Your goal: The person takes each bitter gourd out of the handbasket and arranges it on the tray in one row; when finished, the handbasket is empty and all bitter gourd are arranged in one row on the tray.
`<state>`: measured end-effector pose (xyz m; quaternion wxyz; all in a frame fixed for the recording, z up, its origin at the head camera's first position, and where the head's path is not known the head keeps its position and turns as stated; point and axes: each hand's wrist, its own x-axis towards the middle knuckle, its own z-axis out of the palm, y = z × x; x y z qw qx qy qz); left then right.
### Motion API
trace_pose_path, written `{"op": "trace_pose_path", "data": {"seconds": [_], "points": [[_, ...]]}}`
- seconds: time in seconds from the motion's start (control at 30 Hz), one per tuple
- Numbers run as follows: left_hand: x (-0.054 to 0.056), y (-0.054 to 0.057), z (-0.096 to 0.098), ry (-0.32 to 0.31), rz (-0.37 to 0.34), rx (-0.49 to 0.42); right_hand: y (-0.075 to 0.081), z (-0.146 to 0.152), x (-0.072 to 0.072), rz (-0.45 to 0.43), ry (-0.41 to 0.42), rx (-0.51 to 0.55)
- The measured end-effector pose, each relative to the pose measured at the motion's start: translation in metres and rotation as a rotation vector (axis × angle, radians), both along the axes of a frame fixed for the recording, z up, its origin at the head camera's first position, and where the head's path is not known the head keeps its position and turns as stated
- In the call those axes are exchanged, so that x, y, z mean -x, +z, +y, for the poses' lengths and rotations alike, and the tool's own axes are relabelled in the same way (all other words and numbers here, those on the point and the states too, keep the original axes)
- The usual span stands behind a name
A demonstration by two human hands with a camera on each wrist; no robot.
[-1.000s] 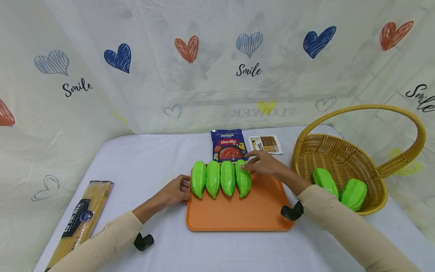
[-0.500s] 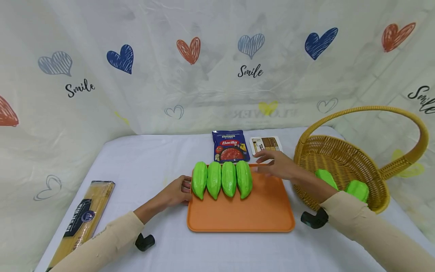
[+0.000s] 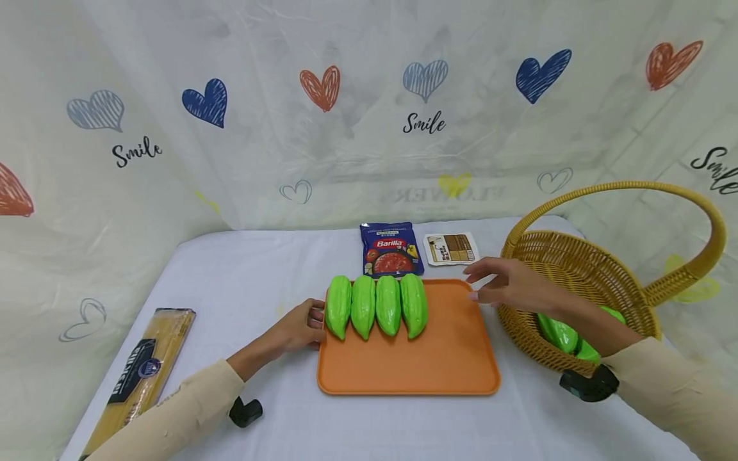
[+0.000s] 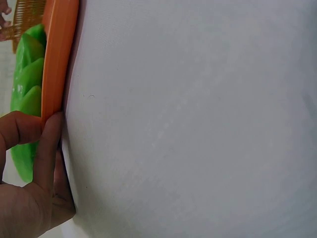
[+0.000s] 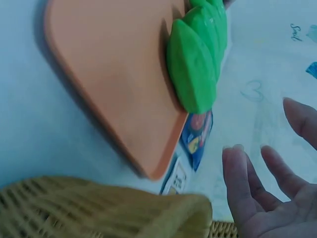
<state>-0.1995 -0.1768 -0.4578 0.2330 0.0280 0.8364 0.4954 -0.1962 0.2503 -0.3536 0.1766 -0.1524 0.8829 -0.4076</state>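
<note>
Several bright green, ridged fruits [image 3: 388, 306], shaped like star fruit, lie side by side along the back left of an orange tray [image 3: 450, 358]. At the tray's left edge, my left hand [image 3: 301, 324] pinches the rim; in the left wrist view its thumb and finger [image 4: 47, 148] meet at the tray's wall, next to the fruits. My right hand [image 3: 510, 282] is over the tray's back right corner, beside the basket, with fingers spread and nothing in them. More green fruits [image 3: 558, 333] lie in the wicker basket [image 3: 548, 256], partly hidden behind the right forearm.
Behind the tray lie a blue Barilla pouch [image 3: 391, 250] and a small white-and-brown packet [image 3: 451, 248]. A long pack of spaghetti [image 3: 141, 378] is at the left of the white-covered table. The basket's tall handle [image 3: 634, 186] arches up at the right.
My right hand has let go of the rightmost fruit on the tray and moved right toward the basket. The left hand has stayed at the tray's left edge.
</note>
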Motion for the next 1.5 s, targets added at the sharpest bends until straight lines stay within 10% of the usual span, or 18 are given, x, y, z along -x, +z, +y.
{"op": "trace_pose_path", "data": {"seconds": [0.73,1.5], "points": [[0.0,0.0,0.001,-0.002,0.001,0.0,0.013,0.086,-0.003,0.1,0.031,-0.067],[0.001,0.0,0.002,0.015,-0.002,0.015,-0.008,0.134,0.051,-0.259,0.126,-0.208]]}}
